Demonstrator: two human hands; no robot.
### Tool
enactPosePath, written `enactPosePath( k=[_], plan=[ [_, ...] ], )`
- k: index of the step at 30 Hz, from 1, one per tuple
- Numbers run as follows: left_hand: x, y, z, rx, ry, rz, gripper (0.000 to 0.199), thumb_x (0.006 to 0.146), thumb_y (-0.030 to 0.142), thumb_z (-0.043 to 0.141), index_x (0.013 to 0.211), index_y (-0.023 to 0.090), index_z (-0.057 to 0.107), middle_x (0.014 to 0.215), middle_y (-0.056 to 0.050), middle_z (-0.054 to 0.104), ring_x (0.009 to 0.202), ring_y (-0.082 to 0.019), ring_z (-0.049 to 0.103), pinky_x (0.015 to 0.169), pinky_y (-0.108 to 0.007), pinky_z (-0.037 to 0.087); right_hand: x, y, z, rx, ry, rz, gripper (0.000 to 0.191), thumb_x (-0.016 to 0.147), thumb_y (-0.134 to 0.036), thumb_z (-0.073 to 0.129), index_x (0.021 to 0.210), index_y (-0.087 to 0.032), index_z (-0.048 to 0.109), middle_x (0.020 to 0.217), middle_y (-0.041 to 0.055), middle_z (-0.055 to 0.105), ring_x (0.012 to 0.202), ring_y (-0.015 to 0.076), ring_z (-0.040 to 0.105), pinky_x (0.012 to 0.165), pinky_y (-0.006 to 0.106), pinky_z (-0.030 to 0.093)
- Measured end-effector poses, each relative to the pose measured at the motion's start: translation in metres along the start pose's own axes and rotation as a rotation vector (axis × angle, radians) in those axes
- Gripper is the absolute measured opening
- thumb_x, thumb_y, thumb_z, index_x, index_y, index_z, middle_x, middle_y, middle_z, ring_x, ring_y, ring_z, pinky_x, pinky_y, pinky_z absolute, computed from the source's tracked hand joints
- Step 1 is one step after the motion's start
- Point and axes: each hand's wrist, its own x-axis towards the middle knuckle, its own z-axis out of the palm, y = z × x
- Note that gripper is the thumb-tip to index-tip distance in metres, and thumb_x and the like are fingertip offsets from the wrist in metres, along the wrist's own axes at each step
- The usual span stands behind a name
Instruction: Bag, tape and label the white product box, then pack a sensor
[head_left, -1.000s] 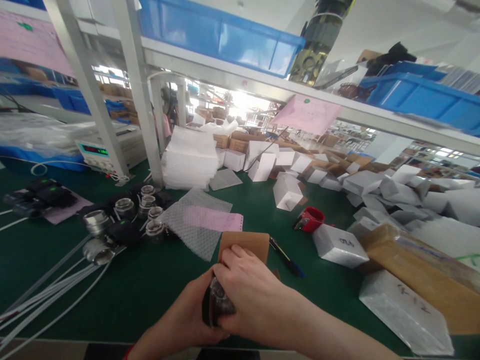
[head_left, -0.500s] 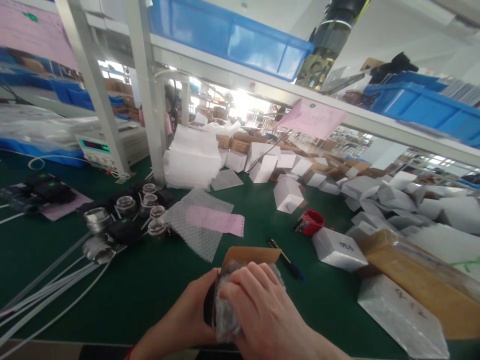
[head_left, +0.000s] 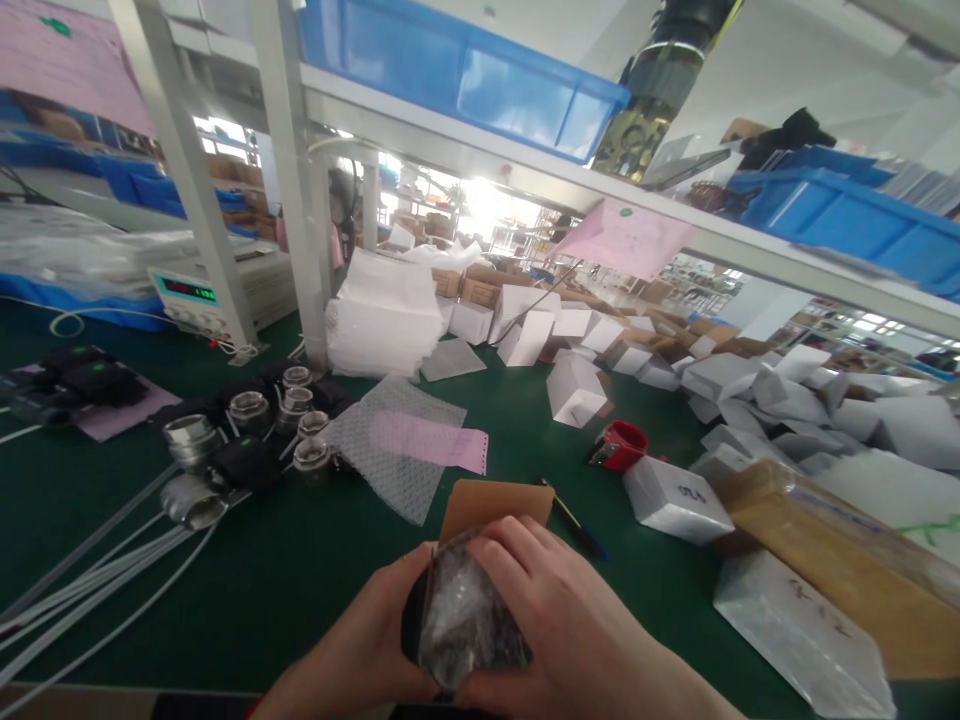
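At the table's front edge, an opened cardboard box [head_left: 495, 498] has its brown flap standing up at the back. A bundle in clear bubble wrap [head_left: 466, 612] sits in the box mouth, something dark showing through; its exact kind is hidden. My left hand [head_left: 379, 625] grips the box from the left side. Curled over the bundle from the right is my right hand [head_left: 559, 625], fingers along its far edge and thumb at the near edge. Just behind lies a pen [head_left: 574, 520], and beyond it a bubble wrap sheet [head_left: 405, 480] with a pink paper slip [head_left: 465, 450].
Several valves with black housings [head_left: 251, 455] and white cables stand at left. A red tape dispenser [head_left: 621, 445], marked white box [head_left: 679, 498], wrapped box [head_left: 806, 630] and long brown carton [head_left: 847, 560] lie at right. White boxes heap behind; a shelf [head_left: 450, 125] crosses above.
My right hand has shifted right and opened wider around the bundle, so more of the bubble wrap shows. The box flap has tilted slightly up and left.
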Motion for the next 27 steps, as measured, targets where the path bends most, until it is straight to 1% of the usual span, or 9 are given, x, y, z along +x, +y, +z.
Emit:
enactPosePath(
  k=[3,5,9,13,16,19,21,23,27],
  plan=[
    [-0.001,-0.001,0.0,0.031,0.0,-0.008,0.062,0.065,0.024,0.086,0.121,0.023,0.059,0.115,-0.004,0.068,0.101,-0.028,0.065,0.087,-0.034,0.054,-0.004,0.001,0.003,-0.095,-0.064,0.056,0.061,0.083,-0.028,0.082,0.137,-0.006,0.062,0.136,0.024,0.061,0.123,0.0415,0.057,0.109,0.06,0.05],
    [0.0,-0.001,0.001,0.019,0.008,-0.013,0.061,0.064,0.019,0.084,0.118,0.022,0.058,0.113,-0.003,0.068,0.1,-0.026,0.064,0.086,-0.032,0.053,-0.003,0.003,0.005,-0.062,-0.072,0.05,0.057,0.08,-0.016,0.079,0.133,-0.004,0.064,0.133,0.0228,0.063,0.122,0.0391,0.059,0.11,0.055,0.05],
    [0.002,-0.003,0.002,-0.035,0.005,-0.01,0.056,0.062,0.016,0.081,0.112,0.021,0.056,0.107,-0.002,0.068,0.094,-0.024,0.063,0.081,-0.03,0.051,0.004,0.014,0.003,0.119,0.015,0.003,0.054,0.063,-0.015,0.087,0.114,-0.007,0.072,0.114,0.0145,0.071,0.108,0.0338,0.065,0.102,0.044,0.054],
    [0.001,-0.006,0.003,-0.073,0.019,-0.039,0.06,0.06,0.018,0.082,0.114,0.018,0.057,0.108,-0.005,0.069,0.094,-0.026,0.064,0.08,-0.032,0.052,0.006,0.021,-0.002,0.294,0.062,0.005,0.045,0.063,-0.019,0.089,0.106,-0.013,0.074,0.104,0.0079,0.073,0.097,0.0284,0.069,0.09,0.038,0.056],
    [0.001,-0.003,0.003,-0.099,0.006,-0.062,0.058,0.062,0.018,0.082,0.114,0.019,0.058,0.104,-0.004,0.07,0.091,-0.025,0.065,0.076,-0.03,0.052,-0.004,0.019,-0.006,0.319,0.038,0.042,0.052,0.066,-0.02,0.093,0.114,-0.014,0.073,0.115,0.0082,0.068,0.108,0.0281,0.066,0.097,0.038,0.055],
    [0.001,0.003,0.002,-0.117,-0.031,-0.059,0.056,0.068,0.021,0.084,0.117,0.021,0.059,0.108,-0.004,0.072,0.095,-0.026,0.068,0.08,-0.031,0.055,-0.02,0.017,-0.009,0.15,0.007,0.173,0.07,0.064,-0.017,0.097,0.127,-0.01,0.067,0.13,0.0156,0.061,0.122,0.0357,0.057,0.11,0.049,0.048],
    [0.001,0.003,0.0,-0.107,-0.048,-0.067,0.061,0.069,0.024,0.086,0.123,0.021,0.058,0.118,-0.007,0.072,0.105,-0.029,0.069,0.091,-0.036,0.056,-0.029,0.019,-0.01,0.035,-0.055,0.266,0.06,0.069,-0.007,0.09,0.125,-0.007,0.067,0.129,0.0184,0.063,0.121,0.0383,0.058,0.107,0.052,0.049],
    [0.0,-0.001,0.0,-0.09,-0.027,-0.093,0.07,0.067,0.026,0.088,0.129,0.021,0.057,0.125,-0.01,0.07,0.114,-0.033,0.067,0.099,-0.041,0.055,-0.035,0.025,-0.01,0.047,-0.088,0.284,0.043,0.076,0.001,0.081,0.116,-0.01,0.069,0.12,0.0151,0.066,0.114,0.0344,0.063,0.099,0.046,0.053],
    [-0.003,-0.012,0.0,-0.109,0.033,-0.1,0.077,0.059,0.025,0.088,0.131,0.023,0.058,0.124,-0.008,0.069,0.114,-0.034,0.066,0.1,-0.041,0.056,-0.036,0.039,-0.011,0.173,-0.009,0.192,0.021,0.081,-0.007,0.085,0.091,-0.016,0.069,0.097,0.0049,0.067,0.092,0.0241,0.065,0.083,0.034,0.051]
  ],
)
